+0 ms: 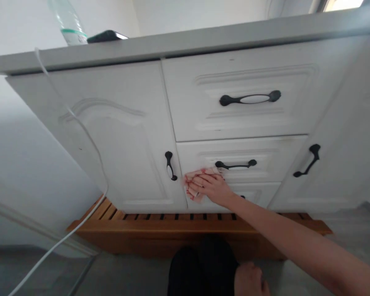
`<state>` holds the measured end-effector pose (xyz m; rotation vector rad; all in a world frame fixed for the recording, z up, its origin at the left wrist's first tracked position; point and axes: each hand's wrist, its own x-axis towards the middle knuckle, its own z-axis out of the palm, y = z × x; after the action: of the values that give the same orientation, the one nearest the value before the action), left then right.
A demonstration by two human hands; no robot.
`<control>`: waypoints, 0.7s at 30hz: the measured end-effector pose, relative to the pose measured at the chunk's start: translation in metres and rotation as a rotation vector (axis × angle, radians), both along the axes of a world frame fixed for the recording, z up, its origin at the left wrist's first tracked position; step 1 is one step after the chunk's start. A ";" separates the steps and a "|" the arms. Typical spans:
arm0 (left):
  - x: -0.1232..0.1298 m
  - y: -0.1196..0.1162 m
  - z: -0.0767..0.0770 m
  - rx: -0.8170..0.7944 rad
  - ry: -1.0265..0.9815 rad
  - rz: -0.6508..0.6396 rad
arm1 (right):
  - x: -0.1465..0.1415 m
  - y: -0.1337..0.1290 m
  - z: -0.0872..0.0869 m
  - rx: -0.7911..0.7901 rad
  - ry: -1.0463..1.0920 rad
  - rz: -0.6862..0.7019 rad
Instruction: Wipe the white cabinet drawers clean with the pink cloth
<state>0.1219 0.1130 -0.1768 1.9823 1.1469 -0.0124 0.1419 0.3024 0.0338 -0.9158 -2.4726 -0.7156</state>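
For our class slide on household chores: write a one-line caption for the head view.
Right hand presses a pink cloth against a white drawer front.

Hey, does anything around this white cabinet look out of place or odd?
Only the white cable: it hangs from the countertop across the left door to the floor. The right hand presses a red-patterned cloth on the drawer front.
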 end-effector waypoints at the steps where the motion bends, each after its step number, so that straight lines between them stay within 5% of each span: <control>1: -0.001 -0.003 0.000 0.015 -0.003 0.031 | 0.015 -0.004 0.001 -0.014 0.007 -0.035; 8: -0.005 -0.016 -0.016 0.072 -0.067 0.083 | 0.161 -0.049 -0.004 0.152 0.013 -0.303; 11: -0.011 -0.007 -0.013 0.237 -0.175 0.195 | 0.208 -0.064 -0.014 0.219 0.004 -0.400; 16: -0.030 0.049 0.051 0.801 -0.157 0.412 | 0.232 -0.113 -0.062 0.008 0.250 -0.620; 21: -0.035 0.114 0.110 0.953 0.021 0.276 | 0.234 -0.214 -0.147 -0.270 0.686 -0.639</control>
<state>0.0869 0.2272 -0.0671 2.5829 1.6100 0.7883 0.3762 0.0880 -0.1132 -1.7422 -1.6795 -0.1705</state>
